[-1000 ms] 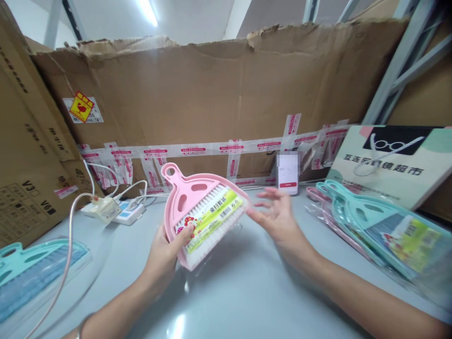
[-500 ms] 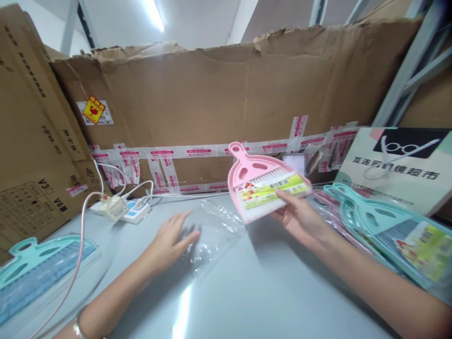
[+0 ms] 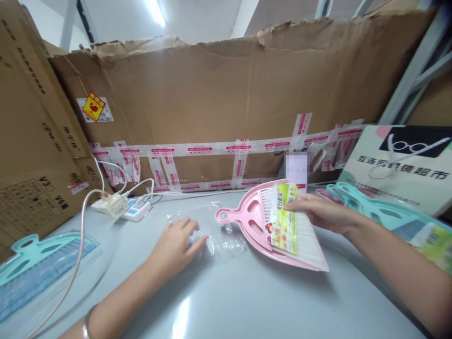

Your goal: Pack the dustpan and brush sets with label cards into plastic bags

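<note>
A pink dustpan [image 3: 251, 230] with a white-bristled brush [image 3: 312, 242] nested in it is tilted above the table, its handle pointing left. A yellow-green printed label [image 3: 286, 226] wraps the brush. My right hand [image 3: 314, 212] grips the set at its far right edge, thumb on the label and the other fingers mostly hidden behind. To the left, my left hand [image 3: 178, 245] rests over a crumpled clear plastic bag [image 3: 222, 242], thumb and fingers apart. Whether its fingertips touch the bag I cannot tell.
Turquoise dustpan sets [image 3: 374, 207] are stacked at right before a printed paper bag [image 3: 399, 165]. Another turquoise dustpan set [image 3: 45, 259] lies at left, crossed by a white cable [image 3: 82, 235]. A power strip [image 3: 136, 209] and large cardboard box [image 3: 212, 103] stand behind.
My right hand has turned the pink set so its handle swings from pointing up to pointing left, and lowered it. My left hand has shifted slightly right, over the plastic bag.
</note>
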Motion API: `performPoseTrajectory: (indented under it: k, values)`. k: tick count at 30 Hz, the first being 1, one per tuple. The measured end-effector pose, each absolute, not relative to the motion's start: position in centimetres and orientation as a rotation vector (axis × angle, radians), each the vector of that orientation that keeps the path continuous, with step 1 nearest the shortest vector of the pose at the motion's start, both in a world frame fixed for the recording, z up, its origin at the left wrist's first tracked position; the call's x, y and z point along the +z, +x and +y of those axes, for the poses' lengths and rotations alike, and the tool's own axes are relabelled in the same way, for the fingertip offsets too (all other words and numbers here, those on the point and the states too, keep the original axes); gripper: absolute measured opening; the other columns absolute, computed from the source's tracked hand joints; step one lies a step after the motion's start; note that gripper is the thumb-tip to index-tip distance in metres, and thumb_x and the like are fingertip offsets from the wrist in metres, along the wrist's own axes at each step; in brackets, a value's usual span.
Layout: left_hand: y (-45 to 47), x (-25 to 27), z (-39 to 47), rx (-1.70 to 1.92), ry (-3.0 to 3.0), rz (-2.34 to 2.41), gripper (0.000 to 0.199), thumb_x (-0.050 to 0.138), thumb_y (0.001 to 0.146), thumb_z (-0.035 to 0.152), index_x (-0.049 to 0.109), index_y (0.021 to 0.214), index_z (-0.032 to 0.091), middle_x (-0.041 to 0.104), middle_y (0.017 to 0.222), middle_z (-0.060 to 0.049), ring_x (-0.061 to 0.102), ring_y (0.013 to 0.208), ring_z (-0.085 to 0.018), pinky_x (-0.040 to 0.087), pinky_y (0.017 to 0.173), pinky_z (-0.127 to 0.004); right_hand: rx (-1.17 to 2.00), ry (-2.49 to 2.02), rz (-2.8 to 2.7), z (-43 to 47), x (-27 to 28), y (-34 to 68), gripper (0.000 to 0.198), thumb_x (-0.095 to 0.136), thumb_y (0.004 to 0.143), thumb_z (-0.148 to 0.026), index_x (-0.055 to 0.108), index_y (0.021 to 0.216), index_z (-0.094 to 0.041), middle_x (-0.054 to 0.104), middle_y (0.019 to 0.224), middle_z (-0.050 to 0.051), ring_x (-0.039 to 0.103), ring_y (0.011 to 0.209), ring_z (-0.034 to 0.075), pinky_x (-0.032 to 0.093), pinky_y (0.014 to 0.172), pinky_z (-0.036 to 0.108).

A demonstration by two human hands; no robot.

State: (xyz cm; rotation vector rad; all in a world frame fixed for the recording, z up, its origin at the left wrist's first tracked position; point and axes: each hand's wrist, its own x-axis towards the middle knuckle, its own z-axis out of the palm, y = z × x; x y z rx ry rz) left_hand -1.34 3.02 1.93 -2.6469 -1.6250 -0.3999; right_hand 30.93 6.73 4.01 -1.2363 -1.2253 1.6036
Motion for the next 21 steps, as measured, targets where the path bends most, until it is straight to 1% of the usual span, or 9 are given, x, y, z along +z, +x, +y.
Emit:
performPoseTrajectory:
  k: [2,3,4,6,8,10,12,17,21]
  values:
    - [0.3,1.1,2.4,-0.285,-2.781,-1.417,0.039,0.033,0.089,0.039,0.048,0.121,0.022,0.058,0.09,-0.008,0.054,0.079,-0.022,0.041,0.071,-0.035,1.577,-1.285,-1.272,6.8,3.8,31.3,0.014,0.059,0.072,-0.015,0.065,0.083,-0.01,0.07,0.083,0.014,0.067,0.073,0.019,0.049,0.068,0.027]
    - [0.9,0.8,2.1,-0.209,-2.834,-1.313,0.04,0.033,0.089,0.038,0.043,0.125,0.026,0.057,0.09,-0.008,0.053,0.079,-0.022,0.04,0.069,-0.034,1.561,-1.305,-1.279,6.9,3.7,31.6,0.014,0.058,0.072,-0.015,0.065,0.084,-0.009,0.07,0.083,0.014,0.067,0.073,0.019,0.049,0.068,0.027]
    - [1.4,0.6,1.8,-0.149,-2.862,-1.234,0.038,0.032,0.089,0.038,0.043,0.125,0.028,0.056,0.088,-0.007,0.052,0.077,-0.021,0.039,0.068,-0.033,1.554,-1.317,-1.281,7.0,3.6,31.8,0.015,0.057,0.073,-0.016,0.065,0.084,-0.009,0.07,0.083,0.014,0.067,0.073,0.019,0.049,0.068,0.027]
    - [1.5,0.6,1.6,-0.097,-2.864,-1.158,0.032,0.031,0.09,0.034,0.052,0.113,0.027,0.055,0.083,-0.005,0.051,0.074,-0.02,0.037,0.067,-0.032,1.559,-1.327,-1.277,7.1,3.6,32.1,0.015,0.057,0.074,-0.017,0.065,0.084,-0.01,0.07,0.083,0.014,0.067,0.072,0.019,0.049,0.067,0.027]
    - [1.0,0.9,1.6,-0.078,-2.836,-1.142,0.029,0.03,0.09,0.03,0.058,0.095,0.022,0.054,0.079,-0.004,0.05,0.072,-0.019,0.035,0.066,-0.032,1.6,-1.321,-1.276,7.2,3.5,32.1,0.014,0.059,0.072,-0.017,0.065,0.083,-0.011,0.07,0.082,0.013,0.067,0.071,0.018,0.05,0.067,0.025]
    - [0.3,1.2,1.7,-0.06,-2.795,-1.14,0.03,0.031,0.09,0.028,0.057,0.08,0.019,0.054,0.076,-0.004,0.049,0.069,-0.018,0.035,0.064,-0.032,1.669,-1.307,-1.287,7.3,3.3,31.7,0.014,0.061,0.071,-0.017,0.065,0.083,-0.011,0.07,0.082,0.011,0.067,0.071,0.017,0.051,0.067,0.025]
    - [-0.2,1.2,1.8,-0.085,-2.733,-1.155,0.032,0.031,0.089,0.026,0.056,0.072,0.017,0.054,0.072,-0.004,0.049,0.066,-0.018,0.034,0.063,-0.033,1.733,-1.283,-1.286,7.3,2.9,31.0,0.015,0.063,0.07,-0.017,0.063,0.084,-0.012,0.071,0.082,0.01,0.067,0.073,0.017,0.052,0.069,0.025]
    - [-0.5,0.3,2.1,-0.368,-2.511,-1.253,0.038,0.031,0.089,0.02,0.059,0.063,0.016,0.057,0.061,-0.006,0.051,0.059,-0.017,0.036,0.06,-0.032,1.774,-1.279,-1.219,6.8,1.9,28.6,0.018,0.064,0.069,-0.017,0.061,0.086,-0.013,0.071,0.083,0.008,0.067,0.072,0.016,0.053,0.067,0.024]
    - [-0.5,0.4,2.0,-0.653,-2.468,-1.155,0.03,0.036,0.087,0.018,0.063,0.075,0.016,0.066,0.077,-0.009,0.058,0.07,-0.02,0.041,0.064,-0.033,1.827,-1.173,-1.208,5.9,0.9,26.3,0.022,0.062,0.072,-0.018,0.06,0.092,-0.01,0.07,0.086,0.01,0.067,0.077,0.016,0.053,0.072,0.026]
